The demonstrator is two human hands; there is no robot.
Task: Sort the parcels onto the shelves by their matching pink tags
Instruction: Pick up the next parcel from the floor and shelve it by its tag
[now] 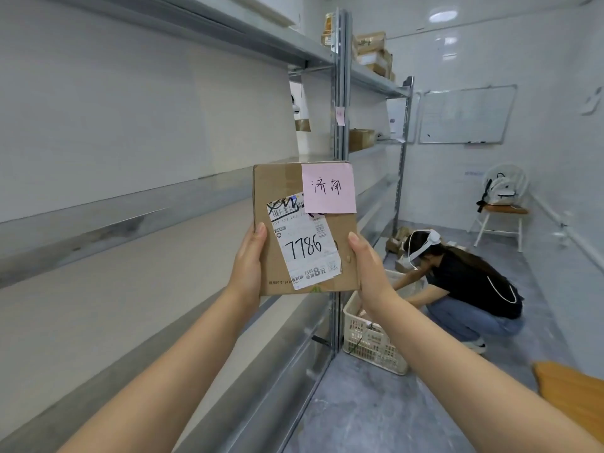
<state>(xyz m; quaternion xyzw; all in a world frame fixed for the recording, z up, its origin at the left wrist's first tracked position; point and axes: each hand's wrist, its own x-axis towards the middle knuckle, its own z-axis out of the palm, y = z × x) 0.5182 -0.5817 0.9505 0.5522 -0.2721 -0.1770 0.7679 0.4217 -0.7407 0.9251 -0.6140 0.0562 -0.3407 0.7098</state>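
Two hands (307, 263) — flat cardboard parcel (277, 194)

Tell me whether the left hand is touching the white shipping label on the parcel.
Apart. In the head view the left hand grips the parcel at its left edge, and a strip of bare cardboard shows between the thumb and the white shipping label.

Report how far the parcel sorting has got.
Done: a few parcels sit on the far top shelf. In hand: both hands, left and right, hold up a cardboard parcel with its pink tag. Left: shelving it, and more waits in the white crate.
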